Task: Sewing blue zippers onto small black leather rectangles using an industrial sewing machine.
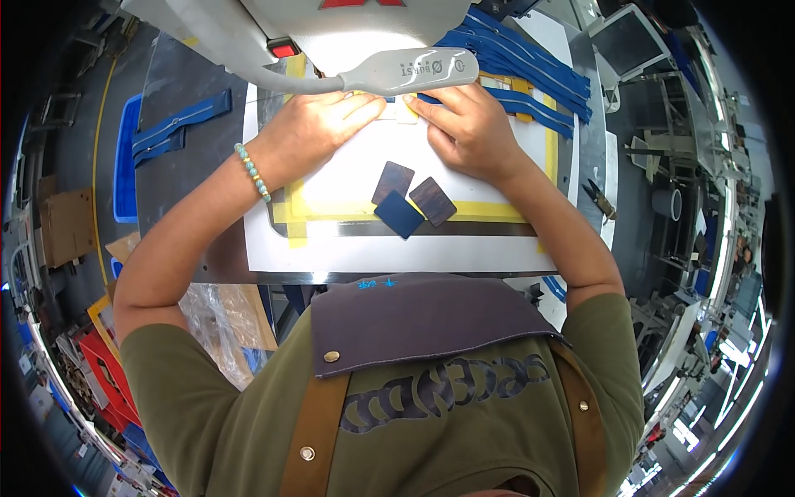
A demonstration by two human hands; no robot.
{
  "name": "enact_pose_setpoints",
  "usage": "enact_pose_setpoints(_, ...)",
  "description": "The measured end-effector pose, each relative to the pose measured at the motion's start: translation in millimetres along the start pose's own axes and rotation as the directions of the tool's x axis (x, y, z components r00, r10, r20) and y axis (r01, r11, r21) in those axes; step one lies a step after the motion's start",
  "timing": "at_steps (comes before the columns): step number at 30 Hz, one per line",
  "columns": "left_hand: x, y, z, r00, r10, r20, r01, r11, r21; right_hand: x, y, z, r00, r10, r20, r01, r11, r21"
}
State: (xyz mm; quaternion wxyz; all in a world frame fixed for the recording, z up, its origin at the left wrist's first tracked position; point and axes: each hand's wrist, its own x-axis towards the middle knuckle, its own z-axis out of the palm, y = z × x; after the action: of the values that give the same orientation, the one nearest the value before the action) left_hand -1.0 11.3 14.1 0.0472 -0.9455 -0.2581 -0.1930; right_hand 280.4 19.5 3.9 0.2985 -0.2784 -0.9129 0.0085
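My left hand (319, 132) lies at the sewing machine's front, its fingers stretched out and pointing toward the stitching area. Opposite it, my right hand (472, 132) reaches in with extended, spread fingers touching the near end of a blue zipper (538, 110), which runs out to the right. Between my fingertips is a small pale plate (407, 113) with yellow on it. The grey lamp head (414, 69) hides part of the work just beyond. Below my hands rest a blue square patch (399, 215) and two dark brownish patches, one of them a tilted patch (433, 201).
The white machine body (373, 25) overhangs the far side. A pile of blue zippers (522, 58) lies at the back right, another zipper piece (182, 124) at the left. Yellow tape (331, 211) edges the white work sheet. Thread snips (599, 200) are at the right edge.
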Motion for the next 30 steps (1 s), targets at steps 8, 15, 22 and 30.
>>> enact_pose_setpoints(8, 0.3, 1.1, -1.5, 1.0, 0.006, 0.007, -0.006, 1.0, 0.012, -1.8, 1.5, 0.9, 1.0, -0.001, 0.003, 0.001, 1.0, 0.01)
enact_pose_setpoints(15, -0.9, -0.9, -0.3, 1.0, 0.021, 0.004, -0.021, 1.0, 0.02, -1.0, 1.4, -0.2, 1.0, -0.006, 0.016, 0.006, 1.0, 0.0)
enact_pose_setpoints(22, -0.7, 0.7, -2.3, 1.0, 0.0, 0.022, -0.001, 1.0, 0.024, 0.4, 0.5, 0.1, 1.0, -0.017, 0.01, 0.017, 1.0, 0.011)
enact_pose_setpoints(30, -1.5, 3.9, -6.5, 0.999, -0.029, 0.031, 0.028, 0.999, 0.038, 1.0, -1.0, -1.5, 1.0, -0.029, -0.003, 0.029, 0.999, 0.029)
